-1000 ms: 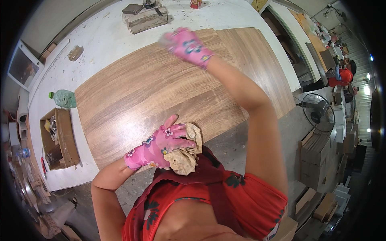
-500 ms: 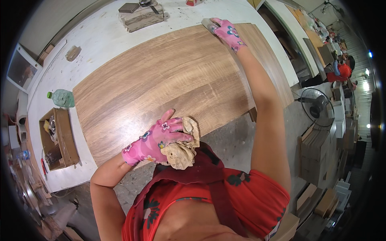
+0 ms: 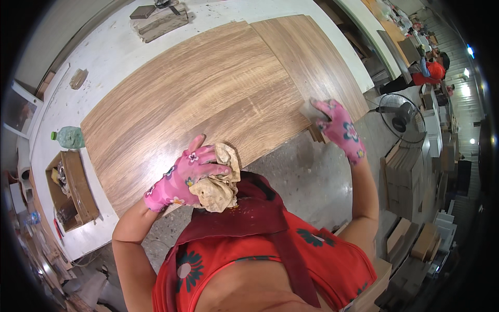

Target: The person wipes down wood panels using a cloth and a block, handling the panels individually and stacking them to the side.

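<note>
Here the person stands at the near edge of a white workbench point(image 3: 112, 57), both hands in pink flowered gloves. The left hand point(image 3: 182, 179) is closed around a crumpled tan rag point(image 3: 218, 182), gripping it against the near edge of a large wood-grain panel point(image 3: 197, 99) that lies flat across the bench. The rag bunches under the fingers and hangs just off the panel's edge, close to the person's chest.

The right hand point(image 3: 340, 127) is at the panel's right near corner, curled over a small grey block point(image 3: 311, 110), probably a sanding block, though the glove hides most of it. The block sits on the panel surface right at that corner.

A second wood-grain board point(image 3: 317, 57) lies beside the first, along its right edge. At the bench's far edge rests a thick wooden offcut point(image 3: 162, 21). Near the left edge stand a green plastic bottle point(image 3: 70, 138) and an open cardboard box point(image 3: 78, 190) of odds and ends. On the floor to the right stand a floor fan point(image 3: 400, 117) and stacks of boards point(image 3: 403, 171).
</note>
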Available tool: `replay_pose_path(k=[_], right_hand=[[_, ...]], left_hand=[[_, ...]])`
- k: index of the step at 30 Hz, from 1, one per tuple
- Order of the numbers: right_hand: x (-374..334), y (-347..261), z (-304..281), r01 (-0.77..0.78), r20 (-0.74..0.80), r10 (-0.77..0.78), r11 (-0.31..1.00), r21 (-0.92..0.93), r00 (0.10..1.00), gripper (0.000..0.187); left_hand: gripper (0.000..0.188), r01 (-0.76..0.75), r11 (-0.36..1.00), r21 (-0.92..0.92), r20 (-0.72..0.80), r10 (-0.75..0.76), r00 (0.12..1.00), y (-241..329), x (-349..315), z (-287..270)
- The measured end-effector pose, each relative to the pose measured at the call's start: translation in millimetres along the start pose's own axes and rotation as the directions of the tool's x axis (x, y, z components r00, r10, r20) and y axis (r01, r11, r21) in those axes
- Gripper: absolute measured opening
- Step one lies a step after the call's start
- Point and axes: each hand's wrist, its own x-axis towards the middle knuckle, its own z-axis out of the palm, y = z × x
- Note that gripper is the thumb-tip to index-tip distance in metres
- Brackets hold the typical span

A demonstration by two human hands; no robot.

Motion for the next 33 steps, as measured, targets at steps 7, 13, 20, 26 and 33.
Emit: replay_pose_path(k=[7, 13, 20, 26, 33], right_hand=[[47, -6, 1, 0.043, -0.049, -0.048, 0.994, -0.105, 0.998, 0.044], [233, -28, 31, -0.119, -0.054, 0.131, 0.974, 0.191, 0.990, 0.045], [262, -27, 34, -0.087, 0.006, 0.087, 0.983, 0.161, 0.996, 0.047], [123, -6, -2, -0.103, 0.132, 0.093, 0.992, 0.073, 0.987, 0.043], [-42, 13, -32, -0.078, 0.252, 0.083, 0.996, -0.032, 0.964, 0.046]], left_hand=[[0.069, -0.020, 0.996, -0.090, -0.028, 0.017, 0.999, 9, 8, -6], [0.063, 0.024, 0.997, -0.071, 0.023, -0.023, 0.999, 12, 9, -9], [0.062, -0.002, 1.000, 0.018, -0.017, 0.002, 1.000, 8, 8, 0], [0.075, 0.005, 1.000, -0.013, -0.005, -0.005, 1.000, 2, 3, 2], [0.073, 0.057, 0.998, 0.003, 0.057, -0.057, 0.997, 3, 4, -3]])
